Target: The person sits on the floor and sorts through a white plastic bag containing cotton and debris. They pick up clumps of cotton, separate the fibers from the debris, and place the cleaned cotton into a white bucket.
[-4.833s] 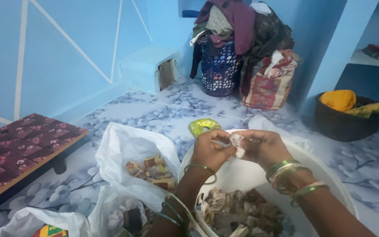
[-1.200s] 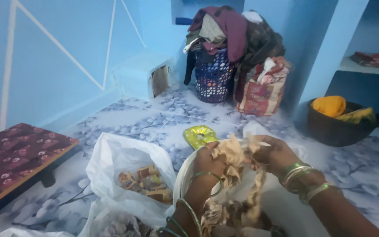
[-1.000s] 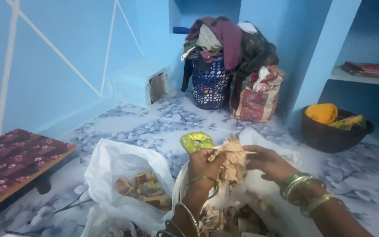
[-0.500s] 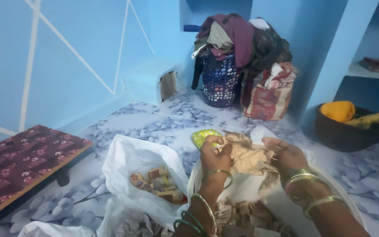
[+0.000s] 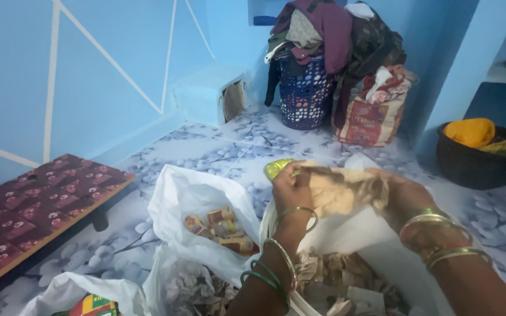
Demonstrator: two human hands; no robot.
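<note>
Both hands are gripping one crumpled tan wrapper (image 5: 344, 190), the left hand (image 5: 291, 187) and right hand (image 5: 402, 196) pinching opposite ends, its long axis running left to right directly above the white bag (image 5: 346, 237) containing similar scraps; the neighbouring open bag (image 5: 188, 196) is holding small packets.

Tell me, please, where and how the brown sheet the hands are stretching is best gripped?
By its two side edges, one hand from each side, I would judge. The brown sheet is thin, crumpled and spread wide above the white bowl; the left hand and right hand already pinch those edges.
</note>
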